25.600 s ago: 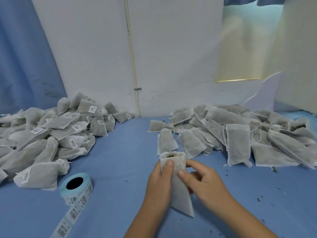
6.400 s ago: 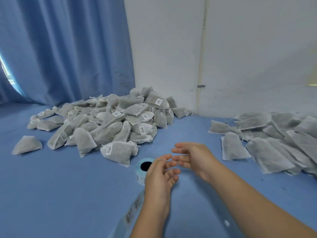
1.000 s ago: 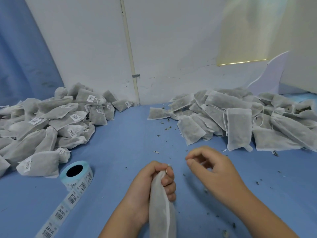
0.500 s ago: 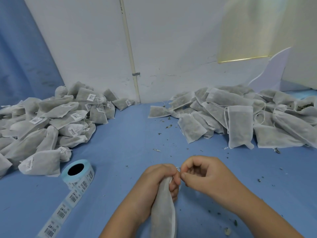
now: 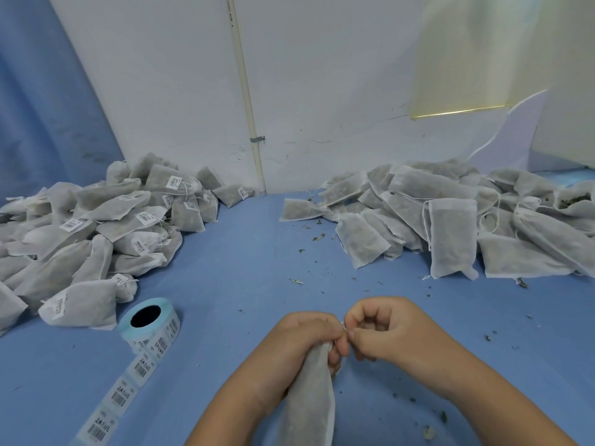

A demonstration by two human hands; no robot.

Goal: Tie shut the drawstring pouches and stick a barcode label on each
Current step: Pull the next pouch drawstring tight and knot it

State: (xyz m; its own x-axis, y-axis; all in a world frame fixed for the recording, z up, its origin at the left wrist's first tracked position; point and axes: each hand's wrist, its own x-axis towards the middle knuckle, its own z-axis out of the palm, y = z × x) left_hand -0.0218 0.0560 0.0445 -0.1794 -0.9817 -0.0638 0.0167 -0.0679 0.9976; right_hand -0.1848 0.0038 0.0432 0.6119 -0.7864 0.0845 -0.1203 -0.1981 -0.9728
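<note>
While the left hand [image 5: 299, 344] grips the pouch [image 5: 309, 407] by its gathered neck, the right hand [image 5: 389, 331] pinches at that neck.
Held over the blue table [image 5: 241, 268] between both forearms, the pouch runs lengthwise near to far, neck pointing toward the wall; left fingers wrap it, right fingers curl in, thumb and forefinger closed on cord or cloth, unclear which.

Blue surface [image 5: 241, 268], labelled pouches [image 5: 96, 226] left, unlabelled pouches [image 5: 450, 220] right, label roll [image 5: 149, 326], crumbs [image 5: 317, 236]
</note>
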